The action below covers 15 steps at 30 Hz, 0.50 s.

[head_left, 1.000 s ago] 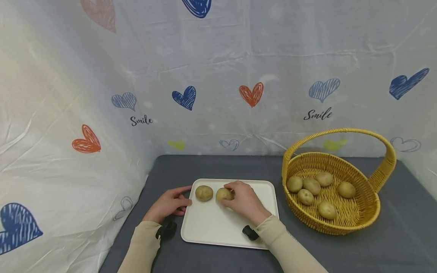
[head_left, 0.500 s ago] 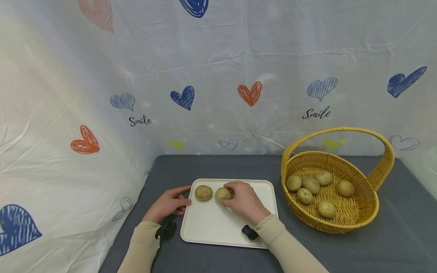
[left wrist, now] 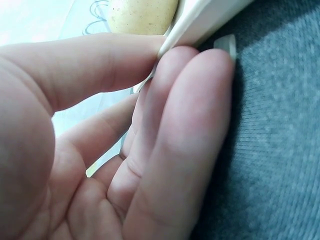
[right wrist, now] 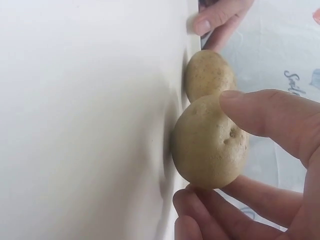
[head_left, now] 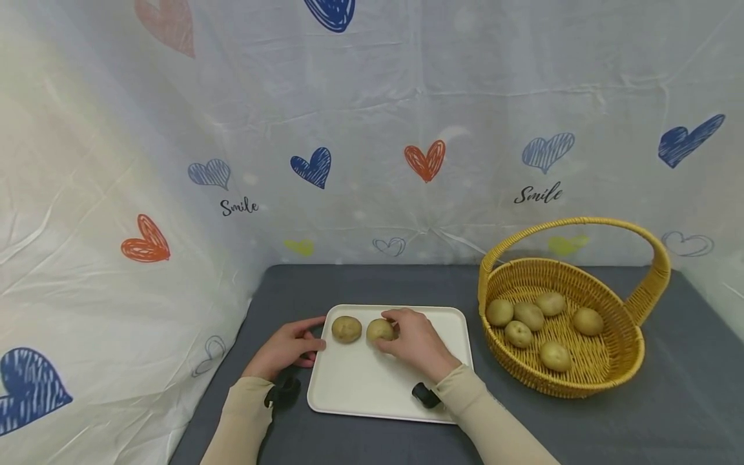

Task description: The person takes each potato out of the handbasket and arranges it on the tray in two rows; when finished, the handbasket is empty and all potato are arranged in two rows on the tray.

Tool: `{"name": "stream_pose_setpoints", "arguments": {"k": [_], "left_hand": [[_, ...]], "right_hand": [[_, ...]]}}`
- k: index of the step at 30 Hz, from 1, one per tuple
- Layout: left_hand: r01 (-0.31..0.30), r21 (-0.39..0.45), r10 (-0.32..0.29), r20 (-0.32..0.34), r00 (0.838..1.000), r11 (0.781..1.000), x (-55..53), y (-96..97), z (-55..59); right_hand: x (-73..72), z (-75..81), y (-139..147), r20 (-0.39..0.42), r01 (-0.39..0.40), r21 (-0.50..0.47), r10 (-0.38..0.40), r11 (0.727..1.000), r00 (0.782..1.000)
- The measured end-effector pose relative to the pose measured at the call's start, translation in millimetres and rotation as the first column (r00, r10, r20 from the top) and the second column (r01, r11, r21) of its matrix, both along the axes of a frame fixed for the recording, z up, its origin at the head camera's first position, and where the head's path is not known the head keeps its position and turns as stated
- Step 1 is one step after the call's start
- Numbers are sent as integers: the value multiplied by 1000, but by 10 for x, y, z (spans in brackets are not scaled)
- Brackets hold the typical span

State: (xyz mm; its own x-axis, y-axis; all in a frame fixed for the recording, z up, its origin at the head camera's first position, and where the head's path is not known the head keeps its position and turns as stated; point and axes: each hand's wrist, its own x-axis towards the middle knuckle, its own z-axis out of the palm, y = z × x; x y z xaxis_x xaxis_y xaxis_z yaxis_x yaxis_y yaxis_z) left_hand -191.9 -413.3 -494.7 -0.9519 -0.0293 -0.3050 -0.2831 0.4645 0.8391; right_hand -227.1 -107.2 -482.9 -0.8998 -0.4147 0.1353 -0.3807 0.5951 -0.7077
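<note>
A white rectangular tray (head_left: pixel 366 387) lies on the dark table. My left hand (head_left: pixel 283 350) grips its left rim; in the left wrist view the thumb (left wrist: pixel 120 62) lies on the rim while the fingers bend against its outer side. Near the tray's back edge, my right hand (head_left: pixel 420 347) holds a round potato (head_left: pixel 379 330) between thumb and fingers. That potato (right wrist: pixel 210 145) sits on or just above the tray surface; I cannot tell which. Just left of it, another potato (head_left: pixel 346 329) rests in the tray's back left corner.
To the tray's right stands a yellow wicker basket (head_left: pixel 638 355) with a tall arched handle (head_left: pixel 581 221). Several potatoes (head_left: pixel 529 316) lie inside it. A pale curtain (head_left: pixel 360 129) printed with hearts hangs behind and left of the grey table cover (head_left: pixel 290 290).
</note>
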Motion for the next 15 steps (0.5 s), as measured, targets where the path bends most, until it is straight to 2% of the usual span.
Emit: {"name": "stream_pose_setpoints", "arguments": {"k": [15], "left_hand": [[2, -1, -2, 11, 1000, 1000, 0, 6, 28]], "right_hand": [[0, 17, 21, 49, -2, -3, 2, 1000, 999]]}}
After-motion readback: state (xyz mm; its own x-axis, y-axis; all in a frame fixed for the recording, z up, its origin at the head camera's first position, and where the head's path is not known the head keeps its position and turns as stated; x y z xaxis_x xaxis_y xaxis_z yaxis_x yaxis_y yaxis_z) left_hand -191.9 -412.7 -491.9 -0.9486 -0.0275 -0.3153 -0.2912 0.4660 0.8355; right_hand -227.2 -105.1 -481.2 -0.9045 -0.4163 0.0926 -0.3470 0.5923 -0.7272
